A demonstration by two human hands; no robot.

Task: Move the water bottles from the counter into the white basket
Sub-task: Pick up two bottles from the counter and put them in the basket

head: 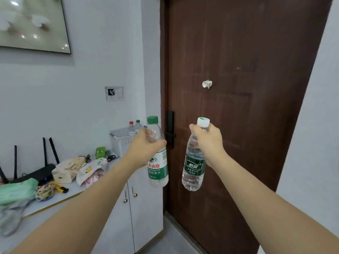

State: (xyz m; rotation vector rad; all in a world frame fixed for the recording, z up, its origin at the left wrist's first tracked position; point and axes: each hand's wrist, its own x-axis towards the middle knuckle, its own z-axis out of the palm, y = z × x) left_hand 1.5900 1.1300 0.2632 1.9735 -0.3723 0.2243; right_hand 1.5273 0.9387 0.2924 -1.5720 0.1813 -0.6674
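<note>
Gripping ribbed clear plastic bottles [157, 158]

Evenly and softly lit, moderately bright, without hard shadows. Glare spots on the glass of the framed picture [33, 22], hinting at lamps above and behind the camera. Faint sheen on the brown door [244, 107] right of that picture. Wide-angle bending of door edges and walls. Smeared, unfocused clutter at the lower left corner, below the picture.

A home entryway: brown front door [238, 107], white cabinet [139, 208], cluttered counter [73, 189].
</note>
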